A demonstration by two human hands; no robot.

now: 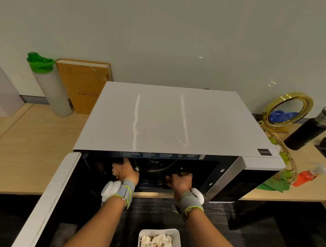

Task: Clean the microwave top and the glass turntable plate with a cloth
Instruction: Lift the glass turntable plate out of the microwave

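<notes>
A white microwave (177,120) stands on the wooden counter with its door (47,196) swung open to the left. Two shiny streaks run across its top. Both my hands reach into the dark cavity. My left hand (124,171) grips the left rim of the glass turntable plate (154,172), and my right hand (180,181) curls over its right front rim. The plate is dim and mostly hidden in the cavity. A green cloth (274,185) lies on the counter to the right of the microwave.
At the back left stand a green-capped bottle (50,87) and an orange book (84,87). To the right are a gold-framed mirror (287,111), a black bottle (309,129) and an orange spray bottle (308,175). A white bin of crumpled tissues (159,242) sits on the floor.
</notes>
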